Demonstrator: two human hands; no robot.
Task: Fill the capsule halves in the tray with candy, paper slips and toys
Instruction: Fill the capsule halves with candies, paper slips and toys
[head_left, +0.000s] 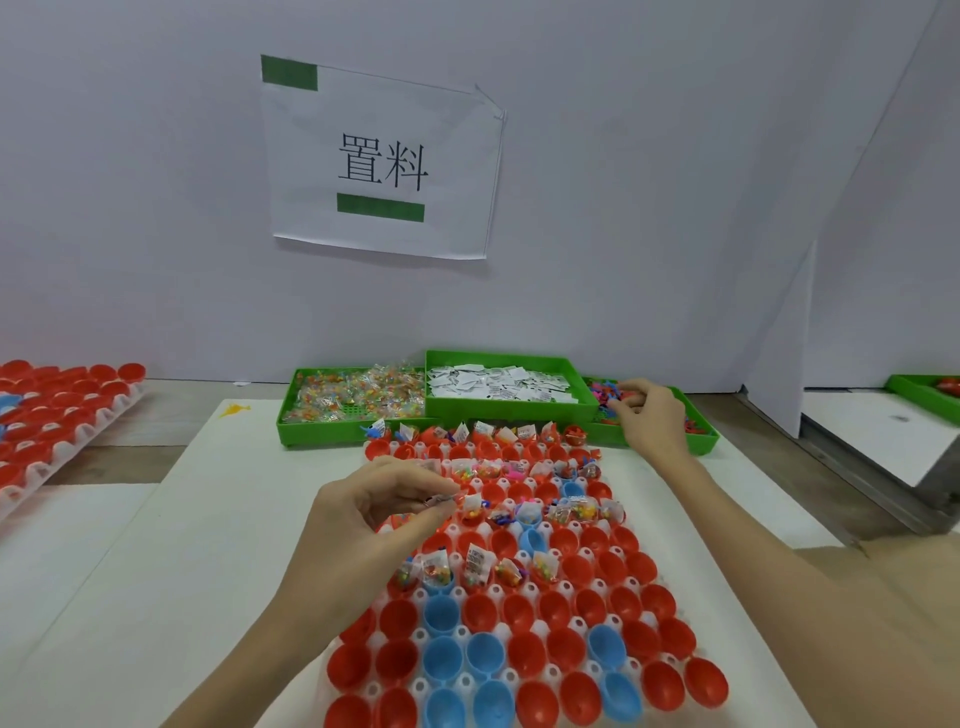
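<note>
The tray (457, 631) of red and blue capsule halves is lying on the white board with its long axis running away from the person, cups opening upward. Over its left edge the left hand (363, 525) is hovering, thumb and forefinger pinching a small packet (470, 503) whose free end is pointing right, just above the filled row beside those fingertips. Beyond the tray, the candy bin (353, 402) and the paper slips bin (501, 384) are sitting side by side. Farthest right, the right hand (649, 415) is reaching into the toy bin (696, 431), fingers curling onto the toys (605, 392); whether they are grasping one I cannot tell.
</note>
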